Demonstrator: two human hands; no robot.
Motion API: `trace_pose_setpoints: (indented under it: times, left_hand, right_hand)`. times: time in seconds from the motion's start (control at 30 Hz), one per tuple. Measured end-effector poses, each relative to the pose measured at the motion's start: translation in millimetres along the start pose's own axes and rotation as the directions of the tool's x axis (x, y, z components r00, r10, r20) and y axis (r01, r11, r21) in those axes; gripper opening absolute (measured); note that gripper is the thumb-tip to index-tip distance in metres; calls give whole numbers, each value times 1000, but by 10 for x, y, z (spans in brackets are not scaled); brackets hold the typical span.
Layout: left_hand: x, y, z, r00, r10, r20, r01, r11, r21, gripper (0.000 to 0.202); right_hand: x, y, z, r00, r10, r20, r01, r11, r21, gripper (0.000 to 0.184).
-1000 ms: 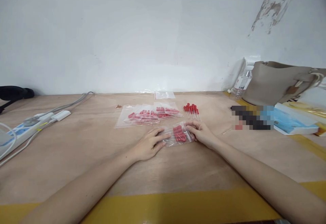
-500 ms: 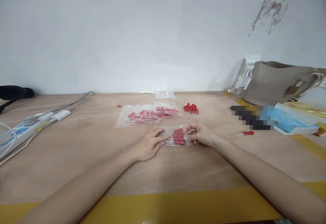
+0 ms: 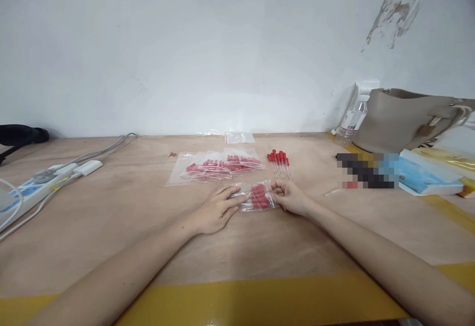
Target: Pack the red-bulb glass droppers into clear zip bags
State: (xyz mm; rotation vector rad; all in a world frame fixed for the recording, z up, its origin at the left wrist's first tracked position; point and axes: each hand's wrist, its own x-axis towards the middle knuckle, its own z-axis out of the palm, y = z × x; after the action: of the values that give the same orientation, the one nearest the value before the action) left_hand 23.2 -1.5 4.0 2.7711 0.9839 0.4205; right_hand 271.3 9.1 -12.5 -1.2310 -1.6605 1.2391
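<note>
with the left hand [image 3: 218, 210] spread on the clear bag [image 3: 248, 207] and the right hand [image 3: 291, 197] pinching its right edge, best work evenly along that edge without squeezing the red bulbs [image 3: 259, 196].

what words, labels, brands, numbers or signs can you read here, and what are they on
None can be read.
Bottle: label with a barcode-like patch and red marks, too small to read.
Blue-and-white packet: any print is too blurred.
Nearest clear bag: no lettering visible.
Pixelated patch: anything there is hidden.
</note>
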Motion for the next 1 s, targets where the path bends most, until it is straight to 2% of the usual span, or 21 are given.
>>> trace_pose_setpoints:
  times: [0.13,0.2,0.27,0.3,0.4,0.43,0.53,0.63,0.7,0.73,0.83,0.9,0.93,0.97,1.0]
  left_hand:
    - [4,11,-5,1000,2,8,-2,1000,16,38]
    - [6,13,-8,1000,-1,19,0,1000,18,38]
    - [7,11,-13,1000,-1,28,0,1000,14,38]
    - [6,10,-16,999,0,33,0,1000,13,38]
    - [1,4,-25,999,1,53,-2,1000,11,38]
    - [-3,3,-24,998,3,60,-3,1000,8,38]
    - [-12,6,-7,999,10,40,-9,1000,-27,40]
    - [-4,-4,10,993,-9,-118,-2,996,-87,42]
    - [12,-55,-12,950,-57,-307,28,995,-96,40]
    - [19,-105,-39,907,-89,-410,59,994,-87,38]
    - [17,-379,-167,728,-197,-656,223,974,-45,33]
    - [-16,-644,-255,637,-280,-718,370,928,-33,33]
    - [-41,-784,-286,595,-327,-734,448,893,-35,34]
    - [-69,-918,-307,574,-387,-721,526,850,-38,35]
    - [-98,-1040,-314,581,-456,-674,594,804,-32,37]
  right_hand:
    - [-5,-14,26,991,-134,-24,132,990,-51,23]
    - [2,1,25,988,-152,-4,152,987,-59,25]
    - [16,14,7,997,-69,-30,67,996,-56,28]
    - [24,16,-5,996,-8,-85,4,999,-44,30]
    - [50,7,-31,950,116,-290,-121,993,1,36]
    - [57,3,-32,946,117,-302,-123,992,-1,37]
    - [60,-10,-16,982,28,-188,-35,999,-34,33]
    - [36,-52,-15,993,14,-114,-10,999,39,30]
    - [14,-110,-57,995,49,-92,-33,985,171,27]
    - [6,-144,-96,995,47,-84,-24,967,254,25]
    - [8,-225,-289,985,19,-170,64,882,468,20]
    - [35,-235,-460,948,34,-318,148,834,532,14]
    - [54,-222,-547,910,45,-413,205,816,541,10]
    - [76,-198,-629,859,55,-508,267,799,539,7]
    - [101,-165,-700,803,70,-592,325,781,533,6]
